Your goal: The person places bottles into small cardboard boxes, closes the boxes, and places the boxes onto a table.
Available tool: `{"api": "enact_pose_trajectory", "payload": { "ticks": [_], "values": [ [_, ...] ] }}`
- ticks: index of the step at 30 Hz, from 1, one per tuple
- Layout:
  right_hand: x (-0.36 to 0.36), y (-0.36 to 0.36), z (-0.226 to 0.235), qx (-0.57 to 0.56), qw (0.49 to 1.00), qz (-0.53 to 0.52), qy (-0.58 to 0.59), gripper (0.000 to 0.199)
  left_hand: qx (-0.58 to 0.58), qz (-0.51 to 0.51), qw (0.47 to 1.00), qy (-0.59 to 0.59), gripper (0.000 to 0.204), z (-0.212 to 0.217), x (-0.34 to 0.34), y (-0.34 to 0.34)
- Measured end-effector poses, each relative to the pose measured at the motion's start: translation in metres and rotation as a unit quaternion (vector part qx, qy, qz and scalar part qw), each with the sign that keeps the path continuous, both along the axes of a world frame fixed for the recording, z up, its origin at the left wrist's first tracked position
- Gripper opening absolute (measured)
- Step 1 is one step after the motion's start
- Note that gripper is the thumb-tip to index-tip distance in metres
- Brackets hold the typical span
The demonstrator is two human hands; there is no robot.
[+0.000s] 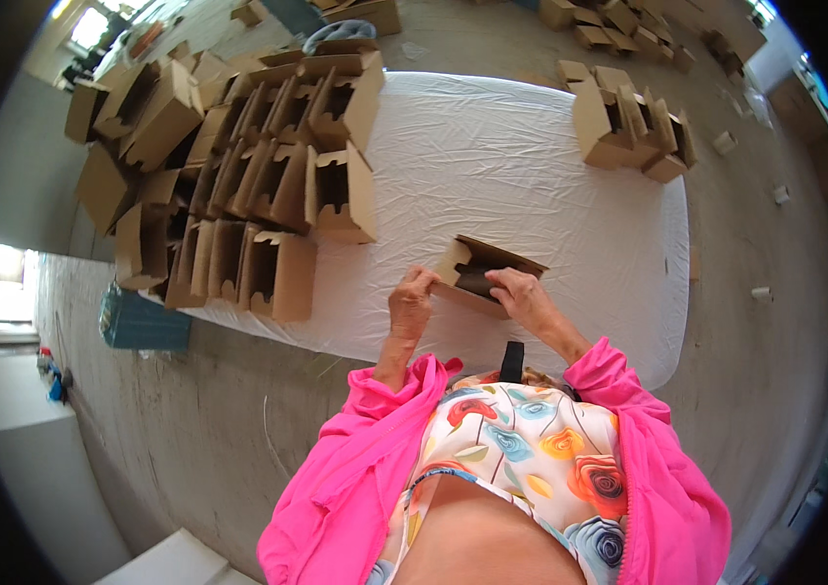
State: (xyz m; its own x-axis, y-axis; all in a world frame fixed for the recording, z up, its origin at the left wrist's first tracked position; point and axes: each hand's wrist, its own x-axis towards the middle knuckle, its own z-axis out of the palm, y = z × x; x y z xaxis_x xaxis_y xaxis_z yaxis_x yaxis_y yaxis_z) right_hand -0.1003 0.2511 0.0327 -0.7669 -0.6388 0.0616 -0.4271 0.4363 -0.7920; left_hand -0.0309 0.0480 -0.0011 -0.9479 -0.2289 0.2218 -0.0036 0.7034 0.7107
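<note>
In front of me on the white-covered table [492, 146] is a small brown cardboard box [477, 300], its top open and its inside dark. My left hand [412, 300] pinches the box's left end, fingers closed on the edge. Over the right part of the opening is my right hand [528, 297], its fingers curled down at the box; the fingertips are partly hidden inside or behind the edge. A raised flap [501, 251] stands along the far side.
Rows of open cardboard boxes [282, 268] crowd the table's left side, with more boxes heaped beyond. A smaller group of boxes [618, 132] stands at the far right corner. A blue-green wrapped bundle [146, 320] is on the floor at left. Small white rolls [762, 293] lie on the floor at right.
</note>
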Motion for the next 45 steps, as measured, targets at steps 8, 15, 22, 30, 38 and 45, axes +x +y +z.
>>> {"api": "enact_pose_trajectory", "payload": {
  "ticks": [8,15,22,30,38,45],
  "values": [
    [-0.046,-0.185,0.013,0.051,0.999,-0.012,0.000,0.037,0.126,0.263,0.957,0.004,0.009,-0.025,0.093,-0.088],
    [-0.079,-0.253,-0.011,0.163,0.985,-0.059,-0.015,0.033,0.263,0.344,0.898,0.080,0.004,-0.030,0.116,-0.097],
    [-0.126,-0.145,-0.046,0.163,0.973,-0.128,0.106,0.026,0.246,0.280,0.921,0.110,0.015,-0.052,0.083,-0.134],
    [-0.064,0.066,-0.012,0.213,0.949,-0.166,0.163,0.012,-0.133,0.226,0.962,-0.081,0.020,-0.013,0.035,-0.163],
    [-0.011,0.090,-0.026,0.224,0.952,-0.198,0.061,0.018,0.060,0.102,0.942,-0.313,0.022,0.021,-0.044,-0.123],
    [-0.011,0.056,0.003,0.112,0.916,-0.265,0.279,0.025,-0.326,-0.162,0.851,-0.379,0.069,-0.099,-0.075,-0.162]
  ]
}}
